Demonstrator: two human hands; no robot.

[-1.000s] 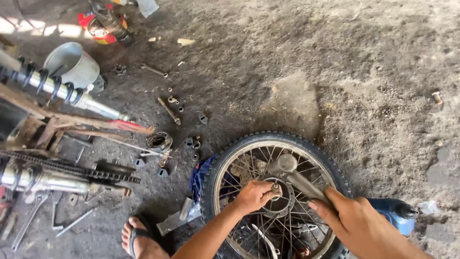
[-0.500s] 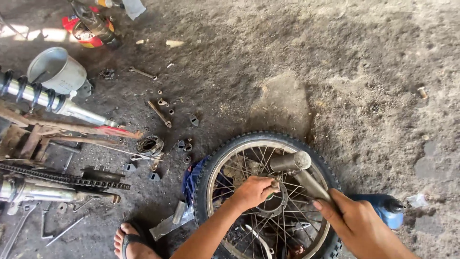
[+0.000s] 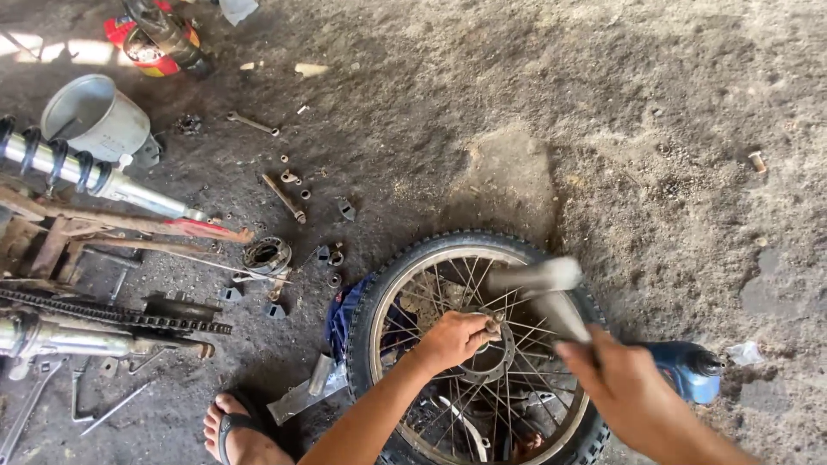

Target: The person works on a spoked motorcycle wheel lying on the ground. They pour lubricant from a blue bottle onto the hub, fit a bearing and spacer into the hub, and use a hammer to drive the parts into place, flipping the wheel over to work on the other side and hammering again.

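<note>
A spoked motorcycle wheel with a knobby tyre (image 3: 379, 284) lies flat on the dirt floor. My left hand (image 3: 452, 337) rests over the wheel's hub (image 3: 491, 362), pinching a small metal piece held upright on it. My right hand (image 3: 624, 392) grips the handle of a hammer; its grey head (image 3: 536, 275), blurred by motion, is raised above the hub and the left hand. A blue cloth (image 3: 345, 314) lies under the wheel's left edge.
Bolts, nuts and a bearing ring (image 3: 265, 255) are scattered left of the wheel. A chain (image 3: 112, 308), a shock absorber (image 3: 77, 172), frame parts and a grey funnel (image 3: 95, 116) lie at the left. A blue bottle (image 3: 689, 370) lies right of the wheel. My sandalled foot (image 3: 233, 426) shows below.
The hammer head has risen from just beside the hub to well above it and is now blurred. My left hand has stayed on the hub. The view has shifted slightly downward.
</note>
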